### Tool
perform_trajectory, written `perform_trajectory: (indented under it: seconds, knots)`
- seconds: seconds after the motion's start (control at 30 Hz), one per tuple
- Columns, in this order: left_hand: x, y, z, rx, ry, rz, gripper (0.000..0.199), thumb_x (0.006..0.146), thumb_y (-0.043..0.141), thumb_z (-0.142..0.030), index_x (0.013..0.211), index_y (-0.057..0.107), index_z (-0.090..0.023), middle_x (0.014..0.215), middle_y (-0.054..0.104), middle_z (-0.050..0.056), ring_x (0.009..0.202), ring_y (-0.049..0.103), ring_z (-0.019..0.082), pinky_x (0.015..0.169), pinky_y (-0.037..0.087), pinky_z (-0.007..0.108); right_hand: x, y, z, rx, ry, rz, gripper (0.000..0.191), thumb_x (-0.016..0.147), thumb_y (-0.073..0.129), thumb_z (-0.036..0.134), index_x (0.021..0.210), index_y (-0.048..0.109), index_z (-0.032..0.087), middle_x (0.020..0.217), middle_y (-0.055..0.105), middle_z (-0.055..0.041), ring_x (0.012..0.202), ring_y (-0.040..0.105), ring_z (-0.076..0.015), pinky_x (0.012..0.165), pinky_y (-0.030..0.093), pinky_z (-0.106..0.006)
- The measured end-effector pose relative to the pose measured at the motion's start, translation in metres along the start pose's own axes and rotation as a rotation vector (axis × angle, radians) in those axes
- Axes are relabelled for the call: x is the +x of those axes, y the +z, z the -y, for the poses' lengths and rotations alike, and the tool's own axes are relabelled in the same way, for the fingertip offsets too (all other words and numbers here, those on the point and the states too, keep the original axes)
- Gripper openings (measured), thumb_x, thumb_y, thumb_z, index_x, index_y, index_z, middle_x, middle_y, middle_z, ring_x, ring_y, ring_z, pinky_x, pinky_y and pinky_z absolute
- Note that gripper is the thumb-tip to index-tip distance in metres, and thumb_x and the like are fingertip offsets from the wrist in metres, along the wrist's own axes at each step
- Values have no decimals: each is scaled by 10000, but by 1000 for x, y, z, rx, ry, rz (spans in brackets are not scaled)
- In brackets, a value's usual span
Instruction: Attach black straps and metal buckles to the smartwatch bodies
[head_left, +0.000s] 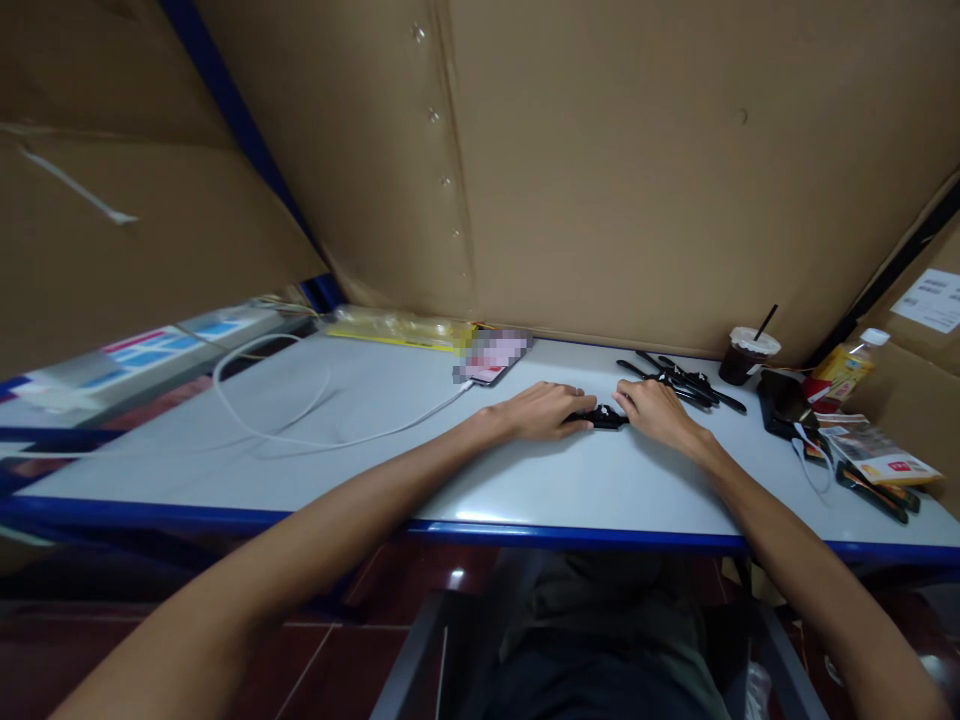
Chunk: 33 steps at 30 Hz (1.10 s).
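Note:
My left hand (551, 410) is closed around the left end of a slim black piece (606, 418) with a small white detail on its top. Its right end sits in the fingers of my right hand (654, 408), also closed. The piece is low over the white tabletop (570, 490); whether it touches the surface I cannot tell. Both ends are hidden by my fingers. Just beyond my right hand lies a loose pile of similar black pieces (694, 385) with long thin arms.
A phone (499, 358) on a white cable (360, 443) lies behind my left hand, beside a yellow-edged clear package (397, 328). To the right stand a lidded drink cup (742, 358) and a bottle (847, 370), with packets (885, 455) nearby. Cardboard (600, 180) walls the back.

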<state>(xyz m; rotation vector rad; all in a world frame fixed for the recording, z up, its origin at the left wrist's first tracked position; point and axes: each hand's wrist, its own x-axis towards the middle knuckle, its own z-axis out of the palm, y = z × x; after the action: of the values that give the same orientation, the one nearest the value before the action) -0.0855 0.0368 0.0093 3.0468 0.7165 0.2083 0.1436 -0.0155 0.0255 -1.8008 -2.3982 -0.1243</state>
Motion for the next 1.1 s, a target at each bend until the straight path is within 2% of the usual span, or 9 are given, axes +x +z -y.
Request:
perform_trajectory:
  seconds: [0.3,0.53,0.67,0.87,1.03,1.1]
  knots:
    - [4,6,-8,-15,-9,-49,310,1046,455,-416,1096,653,-183,999,722,93,809,651,200,670,403,305,0,8,15,-61,-31,46,394,1074,408,338,971,761,197,942,780,-115,812,686,-212,661,283,-312]
    - [5,3,-27,-7,-123,-13,303,1052,465,-419,1127,649,-191,960,751,86,787,689,218,688,439,305,0,8,16,-120,-20,85,401,1053,400,292,1040,785,182,973,776,-148,801,684,-218,696,342,-314]
    - [6,4,-32,13,-151,-14,335,1073,423,-432,1128,653,-194,973,761,94,797,704,236,687,437,308,-1,5,19,-141,-23,118,409,1061,385,301,1054,774,175,1026,780,-162,866,715,-244,725,385,-317]
    - [6,5,-33,25,-116,-15,330,1077,412,-400,1114,661,-186,980,773,98,761,701,223,686,436,312,-2,3,27,-127,41,145,436,1057,364,286,1087,778,154,1075,777,-194,957,733,-287,768,442,-339]
    - [6,3,-34,39,-122,10,323,1078,424,-387,1140,664,-179,1015,779,108,799,717,236,686,437,312,-3,1,31,-109,102,171,422,1053,382,276,1130,772,135,1118,765,-212,1013,725,-282,822,463,-333]
    - [6,3,-35,44,-123,17,318,1078,427,-386,1136,666,-184,1009,779,105,814,723,244,681,432,311,-4,1,33,-81,102,221,408,1049,405,283,1174,759,124,1154,753,-228,1048,715,-286,842,462,-331]
